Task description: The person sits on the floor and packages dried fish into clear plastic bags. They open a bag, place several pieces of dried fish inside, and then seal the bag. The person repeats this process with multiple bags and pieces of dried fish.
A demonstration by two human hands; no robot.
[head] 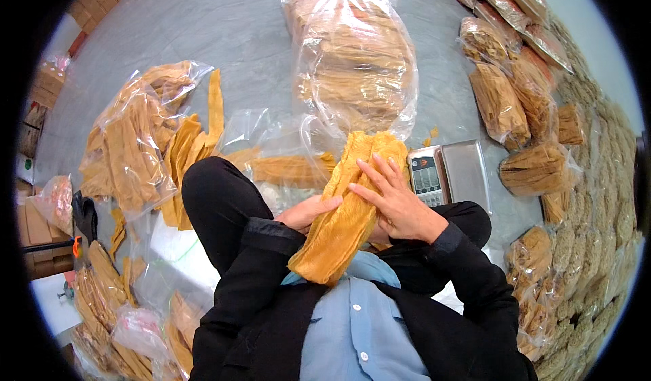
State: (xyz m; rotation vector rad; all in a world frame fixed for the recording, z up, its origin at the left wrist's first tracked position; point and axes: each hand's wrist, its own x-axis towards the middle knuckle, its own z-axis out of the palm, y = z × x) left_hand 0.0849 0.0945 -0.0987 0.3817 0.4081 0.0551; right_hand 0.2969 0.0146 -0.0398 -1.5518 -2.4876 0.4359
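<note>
A folded bundle of yellow-brown dried sheets (330,243) slants across my lap, its lower end against my blue shirt. My left hand (307,212) grips its left side, thumb on top and the other fingers hidden underneath. My right hand (399,198) lies over the upper part with its fingers spread on the wrinkled surface. Just beyond the bundle stands a large clear plastic bag (356,65) packed with similar sheets. A digital scale (464,170) with a metal pan sits by my right knee. More strips (290,171) lie under clear plastic in front of me.
At left, an open plastic bag (132,142) spills long sheets onto the grey floor (234,30). A black glove (85,215) lies beside it. Filled bags (501,101) line the right, before a tall stack of greenish packages (600,203). Cardboard boxes (43,233) stand far left.
</note>
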